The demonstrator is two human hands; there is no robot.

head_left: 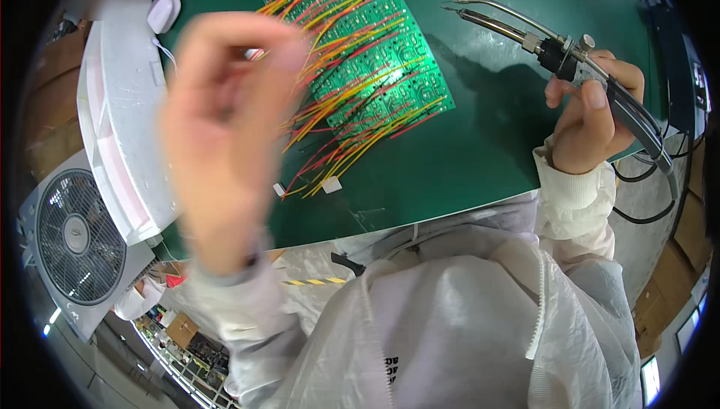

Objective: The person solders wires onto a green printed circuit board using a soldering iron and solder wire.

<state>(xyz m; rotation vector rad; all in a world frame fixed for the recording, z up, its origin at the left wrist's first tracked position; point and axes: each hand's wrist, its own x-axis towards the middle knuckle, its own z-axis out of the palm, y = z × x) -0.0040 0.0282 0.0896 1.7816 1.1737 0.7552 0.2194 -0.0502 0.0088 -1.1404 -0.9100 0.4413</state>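
The right hand (pixel 592 120) is closed round a soldering iron (pixel 557 56), well apart from the circuit-board panel (pixel 431 82), which lies on the green worktop (pixel 420 184), red and yellow wires (pixel 390 130) across it; the left hand (pixel 225 101), blurred, curls over the panel's left side, its hold impossible to tell

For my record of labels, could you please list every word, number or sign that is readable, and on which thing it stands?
White coat: dark lettering, partly lost in folds; not copied here.
Fan: small marks, too small to read.
Circuit boards: any print is too small.
Soldering tool: none readable.
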